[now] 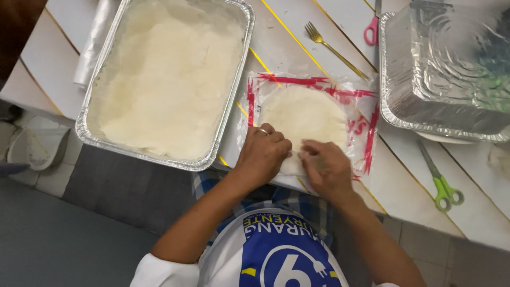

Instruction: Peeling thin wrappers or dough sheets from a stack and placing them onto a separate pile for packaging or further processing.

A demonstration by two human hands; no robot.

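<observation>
— White bench (404, 186), gold stripes; what do we log?
— Both our hands, left hand (261, 154) and right hand (325, 166), curled, pinching the near edge of the dough round (304, 118) on its plastic sheet (366, 133).
— Progress?
— One foil tray (241, 64) looks dough-lined; the second tray (393, 114) looks unlined.

A dough-lined foil tray (164, 79) sits at the left, a plastic roll (94, 42) beside it; a gold fork (333, 49) and pink scissors (372, 27) lie further back; an upturned foil tray (446, 74), perhaps covering something green, stands right; green scissors (442, 180) lie below it.
</observation>
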